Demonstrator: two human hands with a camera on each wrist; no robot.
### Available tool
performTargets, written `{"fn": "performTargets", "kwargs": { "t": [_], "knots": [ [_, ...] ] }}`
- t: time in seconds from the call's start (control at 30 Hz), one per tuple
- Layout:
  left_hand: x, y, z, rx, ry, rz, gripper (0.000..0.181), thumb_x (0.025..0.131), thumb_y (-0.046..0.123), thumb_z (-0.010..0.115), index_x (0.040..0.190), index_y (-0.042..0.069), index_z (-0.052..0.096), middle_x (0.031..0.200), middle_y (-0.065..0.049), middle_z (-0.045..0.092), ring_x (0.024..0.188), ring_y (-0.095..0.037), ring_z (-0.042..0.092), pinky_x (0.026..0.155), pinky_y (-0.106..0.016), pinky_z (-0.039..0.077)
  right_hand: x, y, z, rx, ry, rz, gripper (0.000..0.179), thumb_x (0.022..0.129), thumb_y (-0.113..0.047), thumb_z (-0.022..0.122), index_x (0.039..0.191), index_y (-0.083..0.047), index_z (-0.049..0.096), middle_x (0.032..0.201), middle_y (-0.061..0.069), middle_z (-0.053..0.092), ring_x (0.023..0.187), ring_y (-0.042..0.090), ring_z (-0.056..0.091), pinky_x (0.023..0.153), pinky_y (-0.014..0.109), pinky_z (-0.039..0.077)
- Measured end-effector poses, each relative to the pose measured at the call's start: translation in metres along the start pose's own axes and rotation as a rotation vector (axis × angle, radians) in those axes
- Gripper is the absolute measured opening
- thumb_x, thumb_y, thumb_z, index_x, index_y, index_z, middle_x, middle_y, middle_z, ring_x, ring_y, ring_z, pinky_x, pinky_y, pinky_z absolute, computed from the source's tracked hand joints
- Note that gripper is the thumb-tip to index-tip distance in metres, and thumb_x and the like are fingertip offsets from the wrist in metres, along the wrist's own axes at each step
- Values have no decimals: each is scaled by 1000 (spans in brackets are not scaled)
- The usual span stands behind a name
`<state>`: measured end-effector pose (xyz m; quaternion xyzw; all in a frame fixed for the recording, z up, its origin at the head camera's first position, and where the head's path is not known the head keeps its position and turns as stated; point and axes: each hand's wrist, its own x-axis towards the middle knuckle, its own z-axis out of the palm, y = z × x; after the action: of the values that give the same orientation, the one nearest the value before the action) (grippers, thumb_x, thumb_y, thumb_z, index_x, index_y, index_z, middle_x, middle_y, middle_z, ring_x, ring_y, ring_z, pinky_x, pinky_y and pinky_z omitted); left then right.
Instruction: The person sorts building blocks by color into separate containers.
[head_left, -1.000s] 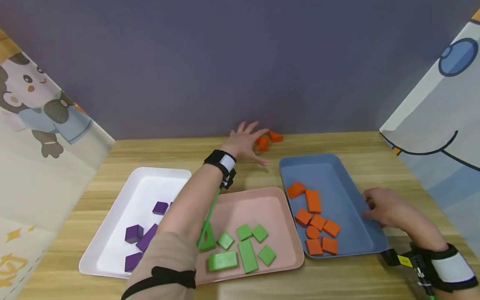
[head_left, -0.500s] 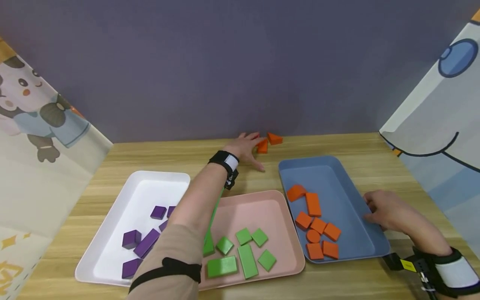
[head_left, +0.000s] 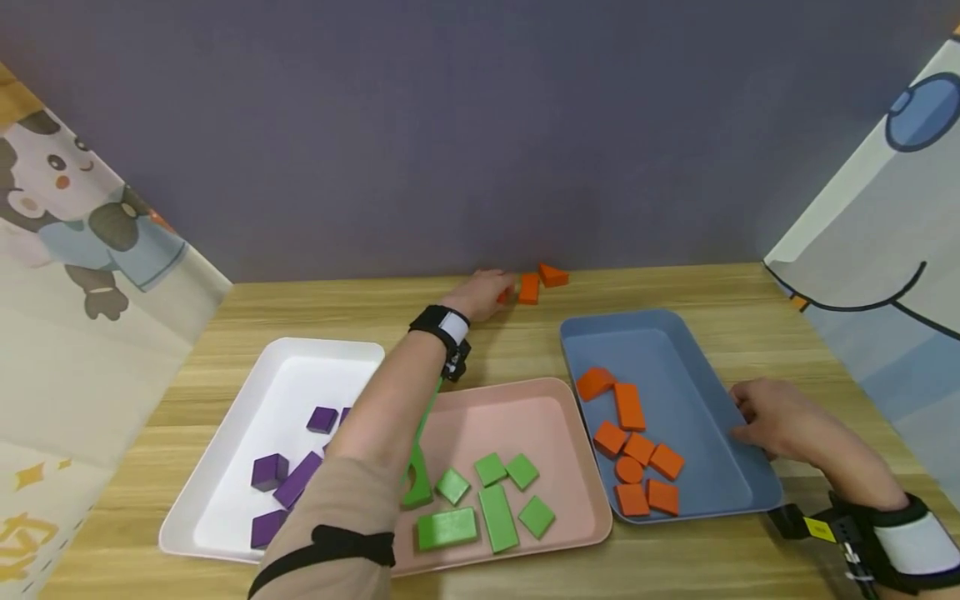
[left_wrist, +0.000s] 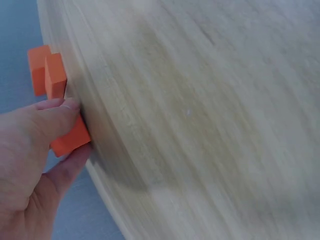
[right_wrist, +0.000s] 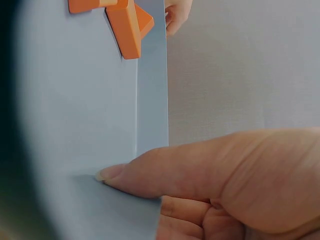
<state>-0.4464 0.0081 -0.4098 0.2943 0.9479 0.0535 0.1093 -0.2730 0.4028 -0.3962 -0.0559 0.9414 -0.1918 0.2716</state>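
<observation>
At the back of the table my left hand (head_left: 478,295) pinches an orange block (left_wrist: 72,137) between thumb and fingers, which partly cover it. Close to its right stand an orange rectangular block (head_left: 528,288) and an orange triangular block (head_left: 553,276). My right hand (head_left: 780,421) holds the right side of a blue tray (head_left: 697,425). In the right wrist view the thumb (right_wrist: 165,172) lies over the tray's rim, with the other fingers curled below on the outside. Several orange blocks, among them an upright one (head_left: 628,407), sit in that tray's left half.
A pink tray (head_left: 517,400) with several green blocks stands in the middle, touching or nearly touching the blue one. Left of it, a white tray (head_left: 225,467) holds several purple blocks, some behind my left forearm. A dark wall (head_left: 480,133) rises behind the table.
My left hand, spread over the orange blocks before, has drawn its fingers together round the leftmost one. The right hand has stayed on the blue tray's edge.
</observation>
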Motion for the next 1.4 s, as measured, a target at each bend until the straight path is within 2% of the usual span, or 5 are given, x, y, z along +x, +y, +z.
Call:
{"fn": "performTargets", "kwargs": {
  "t": [0.3, 0.7, 0.87, 1.13, 1.4],
  "knots": [
    [-14, 6, -2, -41, 49, 13, 27, 98, 14, 62, 124, 6, 62, 124, -10, 62, 123, -25, 55, 107, -35, 43, -1, -2, 0, -7, -8, 10, 24, 86, -3, 69, 103, 10, 59, 92, 22, 67, 75, 21, 65, 57, 35, 57],
    [-17, 40, -20, -37, 140, 118, 27, 96, 12, 64, 122, 7, 65, 123, -10, 62, 120, -24, 57, 106, -34, 44, -2, -4, -1, -7, -12, 13, 25, 87, -3, 69, 105, 11, 59, 93, 23, 67, 76, 22, 66, 57, 35, 57],
    [-19, 68, -34, -37, 165, 203, 29, 96, 19, 64, 123, 9, 65, 118, -6, 60, 112, -21, 58, 101, -31, 44, -1, -2, -1, -1, -16, 12, 26, 86, -3, 69, 105, 11, 58, 94, 24, 66, 77, 23, 66, 58, 36, 57],
    [-19, 131, -42, -29, 166, 383, 25, 98, 17, 61, 122, 11, 66, 116, -3, 62, 113, -14, 59, 100, -21, 46, -1, 0, 0, 11, -13, -2, 25, 86, -2, 69, 104, 11, 58, 94, 25, 67, 76, 24, 67, 58, 37, 58],
    [-18, 188, -35, -1, 34, 532, 26, 99, 19, 58, 125, 17, 64, 116, 3, 59, 107, -6, 54, 94, -12, 41, -3, -5, -1, -13, -18, -15, 25, 87, -3, 70, 103, 12, 58, 91, 23, 67, 75, 24, 66, 59, 37, 57]
  ]
}}
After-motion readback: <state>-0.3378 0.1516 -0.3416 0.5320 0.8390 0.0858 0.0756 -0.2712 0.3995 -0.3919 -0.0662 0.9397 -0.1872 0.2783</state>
